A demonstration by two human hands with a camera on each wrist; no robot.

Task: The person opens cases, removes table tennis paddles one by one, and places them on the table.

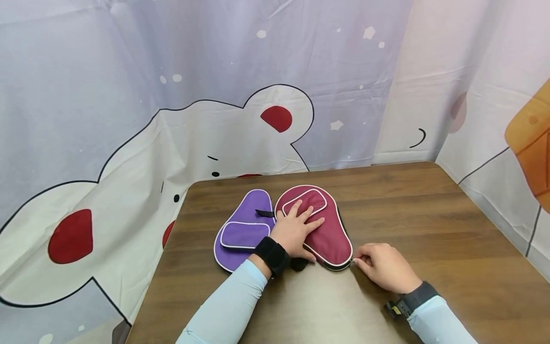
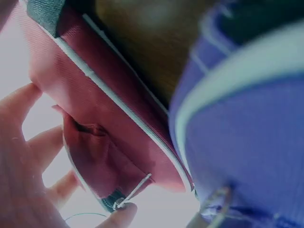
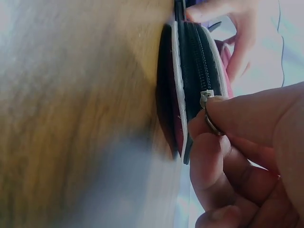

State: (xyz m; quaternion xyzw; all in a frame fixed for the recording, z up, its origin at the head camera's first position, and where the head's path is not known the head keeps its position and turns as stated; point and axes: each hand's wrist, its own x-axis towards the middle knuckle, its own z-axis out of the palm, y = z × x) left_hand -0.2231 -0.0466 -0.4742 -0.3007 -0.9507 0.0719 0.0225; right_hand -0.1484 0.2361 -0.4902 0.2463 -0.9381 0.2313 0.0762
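Left hand (image 1: 295, 232) lay flat, fingers spread, on the red case (image 1: 328, 239). Right hand (image 1: 384, 267) pinched the zipper pull (image 3: 206, 96) at the red case's near corner; purple case (image 1: 242, 229) sat beside it on the worktop (image 1: 429, 224).

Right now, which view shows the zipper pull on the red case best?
Right wrist: the zipper pull sits pinched by the right hand, close-up. The head view shows only a speck at the case's edge; the left wrist view hides it.

Dark wood table (image 1: 429, 224) w/ 2 paddle-shaped zip cases lying flat near its far edge: purple case (image 1: 242, 229) on the left, maroon case (image 1: 328, 236) just beside it on the right, edges touching. Both have white piping & front pocket.
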